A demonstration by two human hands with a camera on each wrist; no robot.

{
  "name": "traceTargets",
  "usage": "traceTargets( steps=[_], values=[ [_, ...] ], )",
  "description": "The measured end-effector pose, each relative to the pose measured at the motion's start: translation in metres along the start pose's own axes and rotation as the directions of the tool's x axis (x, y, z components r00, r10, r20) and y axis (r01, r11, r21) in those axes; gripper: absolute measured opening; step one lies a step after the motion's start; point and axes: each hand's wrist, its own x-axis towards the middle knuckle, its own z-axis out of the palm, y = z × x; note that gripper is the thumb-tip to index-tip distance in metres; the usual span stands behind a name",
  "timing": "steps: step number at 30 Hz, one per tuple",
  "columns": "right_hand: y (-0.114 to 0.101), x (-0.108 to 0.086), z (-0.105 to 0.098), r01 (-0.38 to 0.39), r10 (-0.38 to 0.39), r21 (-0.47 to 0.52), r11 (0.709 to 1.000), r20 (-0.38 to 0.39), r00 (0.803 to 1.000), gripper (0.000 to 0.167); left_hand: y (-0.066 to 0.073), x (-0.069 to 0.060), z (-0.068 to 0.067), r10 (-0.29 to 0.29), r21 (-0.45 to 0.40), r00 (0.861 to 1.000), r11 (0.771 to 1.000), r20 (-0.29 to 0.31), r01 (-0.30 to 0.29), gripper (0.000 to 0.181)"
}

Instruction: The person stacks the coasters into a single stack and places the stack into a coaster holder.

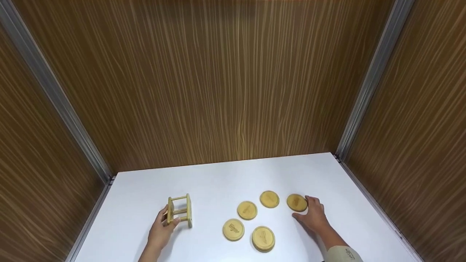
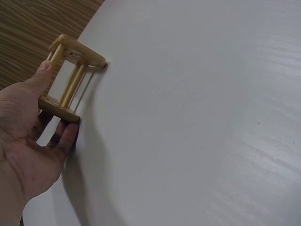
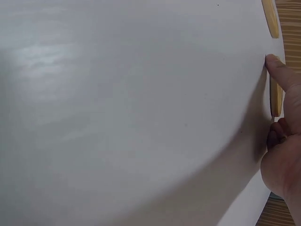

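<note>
On the left of the white table, my left hand [image 1: 159,233] grips a small wooden coaster holder [image 1: 188,211], two end plates joined by round rods. In the left wrist view the thumb lies over a rod of the holder [image 2: 75,82], while the fingers bend behind the nearer plate. My right hand [image 1: 314,215] is at the rightmost round wooden coaster [image 1: 296,202], thumb and fingers spread about its near right edge. The right wrist view shows that coaster [image 3: 276,96] edge-on between thumb and fingers; firm contact cannot be made out.
Several more coasters lie between the hands: one at the back [image 1: 269,199], one left of it [image 1: 247,210], one further left [image 1: 233,229]. The nearest coaster [image 1: 263,238] looks thicker, perhaps stacked. Wood-grain panels [image 1: 233,91] wall the white table [image 1: 211,182] at back and sides.
</note>
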Motion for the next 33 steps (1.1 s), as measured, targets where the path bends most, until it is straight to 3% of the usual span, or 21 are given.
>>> traceTargets(
  steps=[8, 20, 33],
  values=[
    [-0.0046, 0.0014, 0.0005, -0.046, 0.047, 0.058, 0.997, -0.026, 0.999, 0.096, 0.0040, -0.0012, 0.0005, -0.005, -0.018, 1.000, 1.000, 0.005, 0.005, 0.088],
    [-0.0066, 0.0031, 0.0044, -0.040, 0.044, 0.047, 0.998, -0.067, 0.997, 0.090, 0.0033, -0.0018, 0.0002, -0.029, -0.010, 1.000, 1.000, 0.005, 0.029, 0.085],
    [-0.0083, 0.0007, 0.0015, -0.065, 0.074, 0.131, 0.989, -0.061, 0.995, 0.084, 0.0000, 0.0015, -0.0009, -0.025, -0.006, 1.000, 1.000, 0.002, 0.025, 0.085]
  ],
)
